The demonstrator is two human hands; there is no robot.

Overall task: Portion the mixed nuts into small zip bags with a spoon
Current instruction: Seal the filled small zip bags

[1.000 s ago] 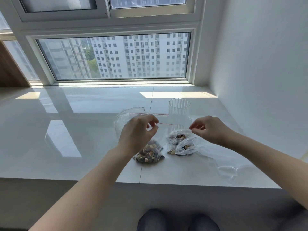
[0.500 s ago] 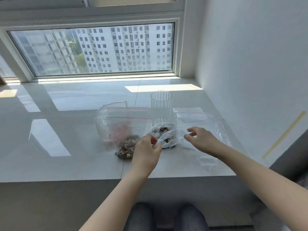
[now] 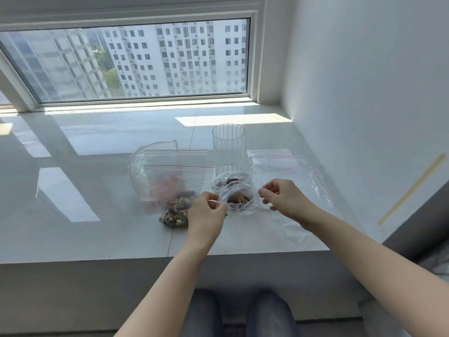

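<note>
A small clear zip bag [image 3: 239, 199] with a few nuts inside stands with its mouth held wide between my hands. My left hand [image 3: 206, 214] pinches the left rim of the mouth and my right hand [image 3: 281, 198] pinches the right rim. Just behind it lies another small bag with nuts [image 3: 224, 182]. To the left, a large zip bag [image 3: 170, 176] holds the pile of mixed nuts [image 3: 177, 210] and something reddish. No spoon shows in the view.
A ribbed clear cup [image 3: 229, 150] stands upright behind the small bags. Empty zip bags [image 3: 291, 166] lie flat to the right, near the white wall. The glossy white sill [image 3: 85, 190] ends at a front edge close to my knees.
The camera has tilted down and closer. Both hands came down to the small bag and now hold its mouth wide.
</note>
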